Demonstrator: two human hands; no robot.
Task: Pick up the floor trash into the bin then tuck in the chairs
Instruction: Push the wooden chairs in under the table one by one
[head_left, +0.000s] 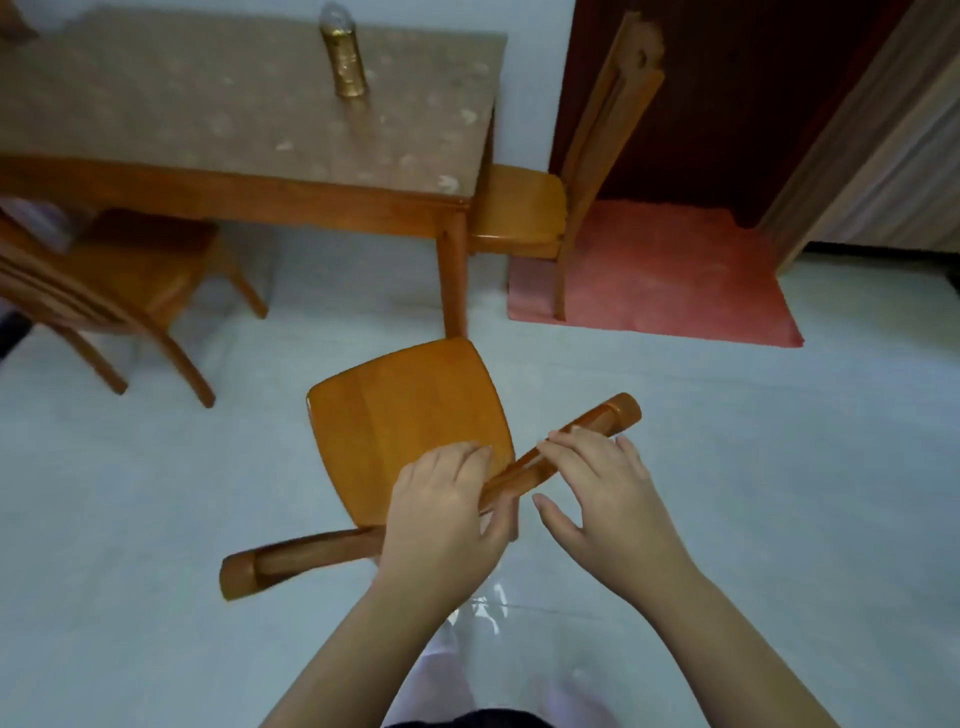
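A wooden chair (405, 415) stands on the pale floor just in front of me, its seat turned at an angle toward the table (249, 187). My left hand (447, 514) grips the top rail of its backrest near the middle, fingers curled over it. My right hand (602, 493) rests on the same rail further right, fingers laid over the top and thumb spread apart below. No floor trash or bin shows in view.
A second chair (114, 280) sits partly under the table at left. A third chair (524, 208) stands at the table's right end, on a red mat (675, 275) before a dark doorway. A golden bottle (345, 57) stands on the tabletop.
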